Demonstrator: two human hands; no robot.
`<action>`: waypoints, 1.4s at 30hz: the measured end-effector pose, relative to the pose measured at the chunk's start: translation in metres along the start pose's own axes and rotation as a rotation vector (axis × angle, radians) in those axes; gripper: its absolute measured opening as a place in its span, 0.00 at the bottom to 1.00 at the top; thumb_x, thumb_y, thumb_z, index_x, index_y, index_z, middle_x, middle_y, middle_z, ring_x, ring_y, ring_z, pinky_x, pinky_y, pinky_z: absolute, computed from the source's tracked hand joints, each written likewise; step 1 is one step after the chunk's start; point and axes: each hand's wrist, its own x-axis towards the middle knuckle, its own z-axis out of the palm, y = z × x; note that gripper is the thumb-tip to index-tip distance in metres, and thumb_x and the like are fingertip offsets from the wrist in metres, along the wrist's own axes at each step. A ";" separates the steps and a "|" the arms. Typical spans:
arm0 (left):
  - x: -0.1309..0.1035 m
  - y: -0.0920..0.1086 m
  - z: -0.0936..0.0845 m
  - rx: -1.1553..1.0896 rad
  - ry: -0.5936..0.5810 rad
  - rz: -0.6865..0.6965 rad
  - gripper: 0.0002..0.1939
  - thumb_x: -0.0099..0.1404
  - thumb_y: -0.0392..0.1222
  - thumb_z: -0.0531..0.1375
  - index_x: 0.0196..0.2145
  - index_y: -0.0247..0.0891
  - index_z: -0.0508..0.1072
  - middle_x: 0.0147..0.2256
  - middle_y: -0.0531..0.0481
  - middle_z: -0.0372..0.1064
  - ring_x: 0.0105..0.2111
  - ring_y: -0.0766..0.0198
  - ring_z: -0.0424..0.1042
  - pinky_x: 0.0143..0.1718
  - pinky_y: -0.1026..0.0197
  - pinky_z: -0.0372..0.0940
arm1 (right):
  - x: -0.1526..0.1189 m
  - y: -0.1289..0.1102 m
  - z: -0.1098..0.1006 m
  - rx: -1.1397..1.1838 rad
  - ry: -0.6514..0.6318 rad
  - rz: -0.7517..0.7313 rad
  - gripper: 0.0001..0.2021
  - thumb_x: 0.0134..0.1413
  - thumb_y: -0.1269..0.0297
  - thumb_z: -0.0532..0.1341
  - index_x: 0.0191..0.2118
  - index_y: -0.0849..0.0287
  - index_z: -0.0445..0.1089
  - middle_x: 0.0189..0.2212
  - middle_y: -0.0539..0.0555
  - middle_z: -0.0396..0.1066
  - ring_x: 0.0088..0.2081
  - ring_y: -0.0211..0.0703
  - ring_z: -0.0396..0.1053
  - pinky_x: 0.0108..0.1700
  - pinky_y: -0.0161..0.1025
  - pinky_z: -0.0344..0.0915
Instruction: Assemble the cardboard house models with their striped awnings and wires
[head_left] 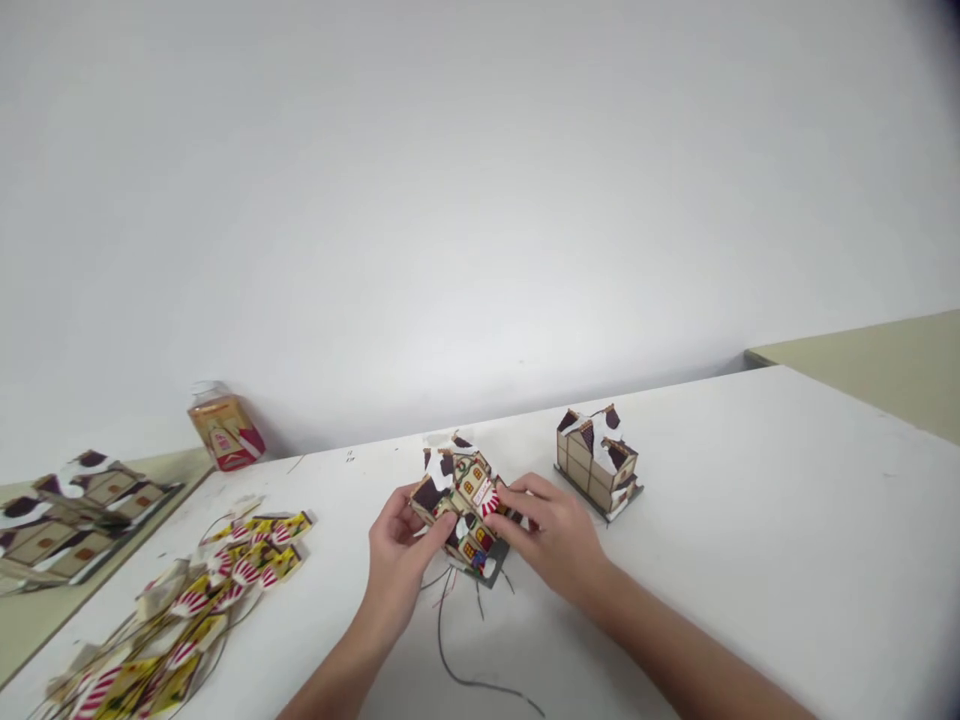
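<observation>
A small model house with a snowy dark roof, lit-looking yellow windows and a red-and-white striped awning is tilted back in front of me, its face toward the camera. My left hand grips its left side, thumb on the front by the lower roof. At the right, my right hand has its fingers closed on the awning piece, pressed against the house front. Thin dark wires trail from under the house onto the white table.
A second model house stands to the right. On the left lies a heap of striped awning pieces with wires and yellow backing. A jar with a red label stands by the wall; more model houses sit at far left.
</observation>
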 end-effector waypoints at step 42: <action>0.002 0.001 -0.001 -0.178 -0.247 0.061 0.40 0.38 0.37 0.73 0.49 0.36 0.63 0.43 0.42 0.71 0.42 0.54 0.72 0.42 0.59 0.68 | -0.002 -0.016 -0.005 0.442 -0.294 0.287 0.32 0.46 0.59 0.65 0.57 0.54 0.56 0.50 0.55 0.67 0.45 0.46 0.67 0.48 0.42 0.64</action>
